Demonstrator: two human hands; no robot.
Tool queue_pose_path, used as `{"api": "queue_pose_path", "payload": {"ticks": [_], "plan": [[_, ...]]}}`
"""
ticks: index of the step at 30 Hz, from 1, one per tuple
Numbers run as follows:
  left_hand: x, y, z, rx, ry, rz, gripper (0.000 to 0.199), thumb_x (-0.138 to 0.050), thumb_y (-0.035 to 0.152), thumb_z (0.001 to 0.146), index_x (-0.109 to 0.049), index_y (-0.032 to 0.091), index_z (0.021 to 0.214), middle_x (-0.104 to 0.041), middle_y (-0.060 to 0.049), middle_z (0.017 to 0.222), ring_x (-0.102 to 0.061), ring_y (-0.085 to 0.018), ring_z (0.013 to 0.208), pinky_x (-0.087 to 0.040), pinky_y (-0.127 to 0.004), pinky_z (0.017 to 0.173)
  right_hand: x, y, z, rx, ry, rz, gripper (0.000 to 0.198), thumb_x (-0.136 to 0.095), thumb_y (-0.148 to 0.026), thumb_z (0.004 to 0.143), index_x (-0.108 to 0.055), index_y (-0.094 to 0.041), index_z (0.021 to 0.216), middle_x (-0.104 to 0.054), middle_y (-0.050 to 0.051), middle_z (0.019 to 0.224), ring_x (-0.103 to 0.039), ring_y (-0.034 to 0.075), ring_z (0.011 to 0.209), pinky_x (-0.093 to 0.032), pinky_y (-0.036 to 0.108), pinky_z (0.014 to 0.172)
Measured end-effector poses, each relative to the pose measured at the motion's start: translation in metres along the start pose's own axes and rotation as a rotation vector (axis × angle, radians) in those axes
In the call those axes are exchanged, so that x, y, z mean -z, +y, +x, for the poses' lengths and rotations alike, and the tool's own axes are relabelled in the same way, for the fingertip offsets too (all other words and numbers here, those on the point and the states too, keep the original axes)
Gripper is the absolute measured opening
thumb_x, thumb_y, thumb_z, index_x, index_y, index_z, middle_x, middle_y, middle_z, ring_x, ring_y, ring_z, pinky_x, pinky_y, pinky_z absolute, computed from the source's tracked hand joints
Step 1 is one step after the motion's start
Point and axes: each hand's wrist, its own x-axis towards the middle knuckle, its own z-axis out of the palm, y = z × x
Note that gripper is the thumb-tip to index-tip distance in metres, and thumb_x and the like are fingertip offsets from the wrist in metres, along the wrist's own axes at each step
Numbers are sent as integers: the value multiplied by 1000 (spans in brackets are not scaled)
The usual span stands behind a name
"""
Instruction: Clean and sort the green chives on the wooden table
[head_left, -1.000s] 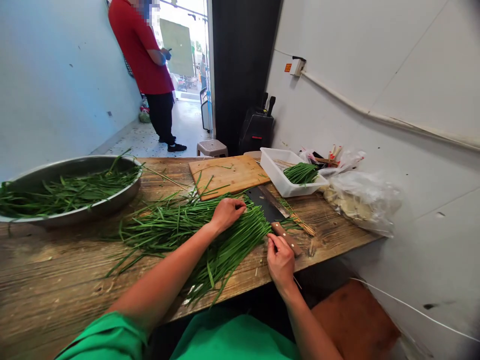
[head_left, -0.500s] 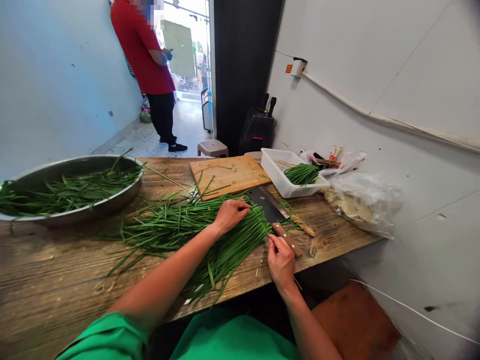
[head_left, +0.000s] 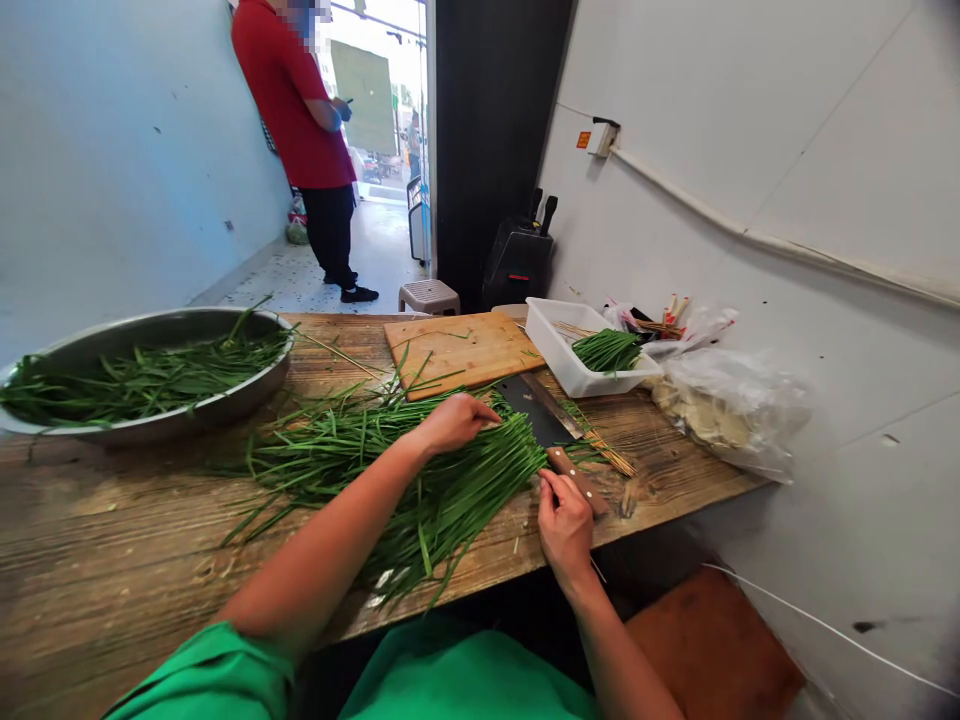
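A wide spread of green garlic chives lies across the wooden table, the cut ends lined up toward the right. My left hand rests over the far side of this row, fingers bent together on the stalks near their ends. At the near right corner of the row, my right hand is closed in a pinch against the stalk ends. A thin wooden skewer pokes out below its wrist, and the palm hides most of it. Just beyond lies a cleaver, its dark blade flat and its brown handle beside my right fingers.
Loose skewers lie right of the cleaver. Behind are a cutting board and a white bin holding chives. A metal basin of greens stands left, a plastic bag right. A person in red stands near the doorway.
My left hand has lifted and straightened slightly over the chives. My right hand keeps nearly the same place at the stalk ends. The whole view has shifted a little.
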Motion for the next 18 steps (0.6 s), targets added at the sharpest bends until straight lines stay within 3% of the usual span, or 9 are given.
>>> {"api": "queue_pose_path", "payload": {"ticks": [4, 11, 14, 18], "plan": [[17, -19, 1, 125, 177, 163, 22, -53, 23, 74, -71, 19, 86, -69, -7, 88, -61, -20, 84, -41, -26, 77, 0, -1, 0, 2, 7, 11, 29, -38, -22, 85, -65, -16, 95, -65, 8, 84, -60, 17, 75, -46, 28, 70], [4, -29, -3, 154, 53, 435, 8, -65, 25, 62, -70, 18, 65, -67, -10, 73, -59, -24, 80, -35, -34, 81, 0, 0, 0, 1, 11, 14, 29, -38, -23, 86, -65, -15, 93, -65, 8, 80, -61, 17, 74, -46, 27, 68], [4, -30, -2, 141, 96, 406, 12, -60, 26, 67, -71, 20, 70, -68, -9, 74, -59, -24, 78, -35, -33, 78, 0, 0, 0, 1, 4, 8, 29, -38, -23, 86, -65, -15, 93, -65, 8, 80, -60, 16, 73, -46, 27, 69], [6, -25, 1, 147, 141, 187, 21, -53, 32, 72, -71, 20, 76, -68, -4, 71, -58, -17, 67, -35, -25, 64, -1, 0, 0, -1, 7, 12, 29, -38, -22, 86, -65, -15, 94, -65, 8, 81, -60, 16, 74, -46, 27, 68]]}}
